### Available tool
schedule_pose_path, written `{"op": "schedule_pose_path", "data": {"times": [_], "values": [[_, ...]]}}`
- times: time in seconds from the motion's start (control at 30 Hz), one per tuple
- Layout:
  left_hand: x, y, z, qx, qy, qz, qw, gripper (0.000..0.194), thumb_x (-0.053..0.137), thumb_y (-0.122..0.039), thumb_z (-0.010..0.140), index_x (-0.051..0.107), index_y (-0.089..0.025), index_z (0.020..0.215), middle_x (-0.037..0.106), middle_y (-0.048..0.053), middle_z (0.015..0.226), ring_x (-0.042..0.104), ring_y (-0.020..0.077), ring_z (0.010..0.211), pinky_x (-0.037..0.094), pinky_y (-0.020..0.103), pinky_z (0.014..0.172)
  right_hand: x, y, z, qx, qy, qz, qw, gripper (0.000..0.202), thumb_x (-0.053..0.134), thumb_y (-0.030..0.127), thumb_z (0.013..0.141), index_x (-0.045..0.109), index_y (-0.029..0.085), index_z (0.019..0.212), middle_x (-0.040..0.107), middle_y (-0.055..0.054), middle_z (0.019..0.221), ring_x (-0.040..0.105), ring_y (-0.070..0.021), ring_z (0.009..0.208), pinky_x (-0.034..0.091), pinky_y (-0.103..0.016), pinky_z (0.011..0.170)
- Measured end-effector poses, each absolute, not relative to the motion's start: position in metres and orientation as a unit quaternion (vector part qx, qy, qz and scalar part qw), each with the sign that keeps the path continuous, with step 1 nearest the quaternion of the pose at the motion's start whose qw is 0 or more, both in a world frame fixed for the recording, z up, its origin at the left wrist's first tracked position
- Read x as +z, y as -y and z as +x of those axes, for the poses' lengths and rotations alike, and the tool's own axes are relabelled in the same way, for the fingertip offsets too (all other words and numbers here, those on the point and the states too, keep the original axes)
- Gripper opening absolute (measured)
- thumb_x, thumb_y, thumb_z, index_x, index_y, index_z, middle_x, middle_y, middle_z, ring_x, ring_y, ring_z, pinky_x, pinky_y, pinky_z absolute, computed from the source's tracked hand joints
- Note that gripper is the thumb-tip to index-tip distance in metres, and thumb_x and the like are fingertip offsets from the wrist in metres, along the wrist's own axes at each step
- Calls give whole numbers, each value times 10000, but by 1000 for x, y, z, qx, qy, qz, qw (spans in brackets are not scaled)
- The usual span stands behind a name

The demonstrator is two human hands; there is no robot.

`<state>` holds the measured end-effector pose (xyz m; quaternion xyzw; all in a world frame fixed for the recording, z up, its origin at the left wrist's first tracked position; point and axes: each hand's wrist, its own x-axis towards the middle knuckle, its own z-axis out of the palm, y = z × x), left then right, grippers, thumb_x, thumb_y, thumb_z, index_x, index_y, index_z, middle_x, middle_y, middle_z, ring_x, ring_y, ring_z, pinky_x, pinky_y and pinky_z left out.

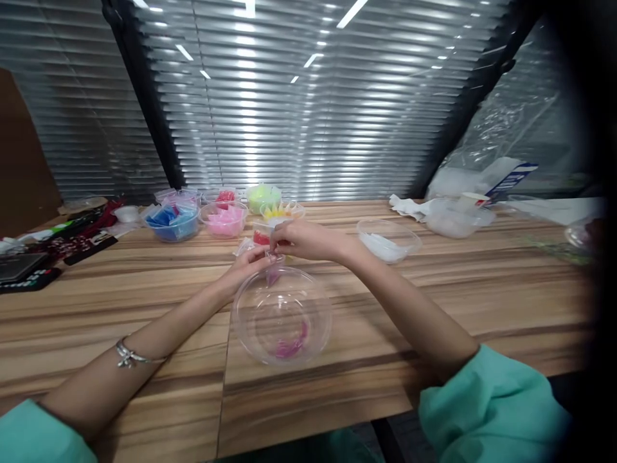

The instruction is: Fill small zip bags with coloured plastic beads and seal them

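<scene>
My left hand (248, 267) pinches the side of a small clear plastic bag (273, 276) with a purplish tint at its lower part. Above it, my right hand (301, 239) has its fingertips closed at the bag's top edge. The bag hangs over the far rim of a large clear plastic bowl (241, 337). Inside that bowl lie some magenta pieces (292, 345), too small to name. Just behind my hands, a container with something red (261, 238) is partly hidden.
At the back left stand clear bowls of blue packets (168, 218), pink packets (225, 222), green (263, 196) and yellow pieces (277, 211). A bowl with white contents (385, 245) is right of my hands. Plastic bags (456, 215) lie far right, dark red items (91, 235) far left.
</scene>
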<state>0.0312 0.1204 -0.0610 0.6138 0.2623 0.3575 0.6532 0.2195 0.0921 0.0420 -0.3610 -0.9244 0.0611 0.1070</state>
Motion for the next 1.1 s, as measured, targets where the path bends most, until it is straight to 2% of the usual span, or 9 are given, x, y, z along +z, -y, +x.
{"op": "schedule_pose_path", "data": {"times": [0.17,0.43,0.63,0.87,0.97,1.1], "values": [[-59,-120,32,360,-260,618,649,444,744,-386,741,659,-194,1132,660,83,1171,606,254,1086,468,327,911,45,-90,220,66,934,-332,112,161,551,145,877,704,142,927,679,-68,926,569,-161,887,391,-266,783],[-55,-118,32,351,-257,621,652,422,739,-381,749,662,-182,1114,676,81,1110,628,245,1017,480,313,840,44,-87,216,88,932,-323,138,169,534,91,863,697,124,889,675,-43,847,558,-112,748,388,-230,694],[-52,-116,30,350,-260,624,649,392,729,-364,767,666,-158,1094,676,91,1109,611,240,1058,452,329,917,47,-80,211,85,924,-346,141,164,506,105,875,666,128,903,657,-37,839,521,-113,719,354,-232,657],[-61,-121,32,358,-269,610,654,346,743,-360,751,683,-157,1025,694,67,972,637,210,931,479,318,841,50,-77,211,99,925,-341,133,205,482,94,880,674,144,931,647,-13,782,502,-103,668,328,-232,627],[-61,-120,33,359,-266,605,659,383,747,-361,741,669,-157,1055,693,71,943,644,209,877,496,306,760,52,-76,213,84,931,-326,140,211,472,79,880,673,140,895,637,-5,771,496,-101,668,324,-235,629],[-57,-116,33,366,-262,598,663,328,753,-343,735,677,-145,986,691,58,874,645,190,809,493,290,711,59,-67,210,58,935,-314,157,212,471,97,899,679,141,901,631,5,754,496,-94,656,325,-234,618]]}}
